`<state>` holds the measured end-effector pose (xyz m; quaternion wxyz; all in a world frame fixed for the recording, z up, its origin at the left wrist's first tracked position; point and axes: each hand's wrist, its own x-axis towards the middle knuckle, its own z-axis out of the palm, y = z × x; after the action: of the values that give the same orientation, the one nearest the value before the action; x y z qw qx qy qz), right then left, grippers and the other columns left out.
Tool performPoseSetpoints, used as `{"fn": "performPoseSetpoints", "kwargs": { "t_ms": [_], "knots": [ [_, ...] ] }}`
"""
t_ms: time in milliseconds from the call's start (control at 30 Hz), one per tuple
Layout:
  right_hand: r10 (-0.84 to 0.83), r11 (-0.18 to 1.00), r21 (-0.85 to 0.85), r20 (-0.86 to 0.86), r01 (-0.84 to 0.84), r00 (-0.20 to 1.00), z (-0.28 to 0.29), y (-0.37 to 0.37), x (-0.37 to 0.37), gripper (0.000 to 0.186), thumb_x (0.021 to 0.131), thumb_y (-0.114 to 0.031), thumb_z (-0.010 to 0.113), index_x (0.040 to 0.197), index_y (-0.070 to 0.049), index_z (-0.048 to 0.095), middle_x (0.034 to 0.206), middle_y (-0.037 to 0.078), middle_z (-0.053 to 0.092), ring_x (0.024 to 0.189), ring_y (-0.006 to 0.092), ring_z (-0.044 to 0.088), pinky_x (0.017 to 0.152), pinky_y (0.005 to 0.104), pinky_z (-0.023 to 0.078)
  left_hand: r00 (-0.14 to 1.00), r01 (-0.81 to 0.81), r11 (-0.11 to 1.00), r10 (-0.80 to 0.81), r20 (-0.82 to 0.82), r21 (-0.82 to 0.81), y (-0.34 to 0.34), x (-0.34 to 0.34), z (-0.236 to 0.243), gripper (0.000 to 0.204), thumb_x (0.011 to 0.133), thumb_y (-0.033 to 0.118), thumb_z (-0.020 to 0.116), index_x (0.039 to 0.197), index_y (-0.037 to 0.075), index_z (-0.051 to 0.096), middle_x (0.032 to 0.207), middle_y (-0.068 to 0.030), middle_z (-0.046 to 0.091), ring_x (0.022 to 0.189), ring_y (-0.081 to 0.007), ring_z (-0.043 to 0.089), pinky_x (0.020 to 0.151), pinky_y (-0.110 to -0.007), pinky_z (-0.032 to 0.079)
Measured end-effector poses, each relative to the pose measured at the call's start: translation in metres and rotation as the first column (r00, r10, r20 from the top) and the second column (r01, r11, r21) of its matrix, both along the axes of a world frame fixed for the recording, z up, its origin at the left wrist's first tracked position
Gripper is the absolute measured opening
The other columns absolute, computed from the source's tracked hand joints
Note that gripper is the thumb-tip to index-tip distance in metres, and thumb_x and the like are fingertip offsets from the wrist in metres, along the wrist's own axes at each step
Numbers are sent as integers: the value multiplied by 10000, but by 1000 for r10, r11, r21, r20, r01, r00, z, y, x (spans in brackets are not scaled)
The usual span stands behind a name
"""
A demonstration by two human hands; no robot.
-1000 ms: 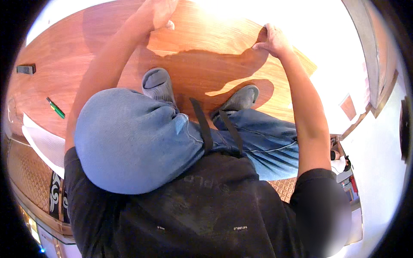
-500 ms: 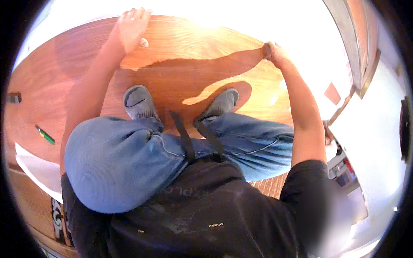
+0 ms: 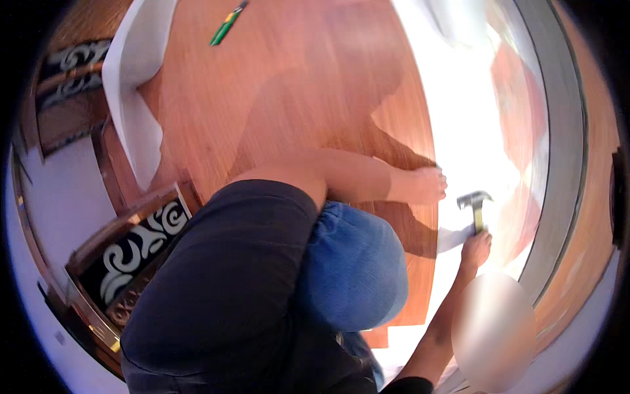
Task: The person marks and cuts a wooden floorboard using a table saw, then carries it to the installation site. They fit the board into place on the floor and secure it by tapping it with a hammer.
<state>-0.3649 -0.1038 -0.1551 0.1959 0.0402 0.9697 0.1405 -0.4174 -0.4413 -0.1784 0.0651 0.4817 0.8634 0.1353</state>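
Note:
I crouch on a reddish-brown wooden floor [image 3: 295, 98], with my blue-jeaned knee [image 3: 354, 262] in the middle of the view. My left hand [image 3: 426, 186] reaches over the knee and presses flat on the right edge of the laid boards. My right hand [image 3: 477, 248] comes up from the lower edge, just beyond that board edge. It grips the handle of a hammer [image 3: 474, 200], whose metal head is upright over the bright white underlay [image 3: 459, 118]. The two hands are about a hand's width apart.
A green pen [image 3: 226, 26] lies on the boards at the top. A white sheet [image 3: 128, 85] covers the floor's left edge. A dark panel with white scroll patterns [image 3: 141, 249] stands at the lower left. A grey frame [image 3: 561, 164] curves along the right.
The view has swung to my right. My left hand has come from the far boards to the board edge. My right hand, which was pressing the edge, now holds a hammer.

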Motion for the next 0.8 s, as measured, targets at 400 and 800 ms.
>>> {"fn": "performPoseSetpoints", "kwargs": {
  "t_ms": [400,800],
  "knots": [
    [79,974,-211,-21,-82,997,118,-72,-115,274,963,-318,657,1104,-96,580,829,212,724,785,463,703,702,553,552,997,-71,997,71,41,5,14,3,-17,216,949,244,575,1006,125,747,1105,-70,725,1105,-267,636,904,-462,473],
    [125,831,-534,-95,-156,988,75,-294,-243,552,1017,-368,599,1483,-82,523,1140,292,718,1063,491,683,897,541,549,993,17,996,-7,118,-85,5,-5,-3,255,955,223,591,1168,119,684,1191,-37,670,1188,-233,582,1027,-410,422]
  ]
}}
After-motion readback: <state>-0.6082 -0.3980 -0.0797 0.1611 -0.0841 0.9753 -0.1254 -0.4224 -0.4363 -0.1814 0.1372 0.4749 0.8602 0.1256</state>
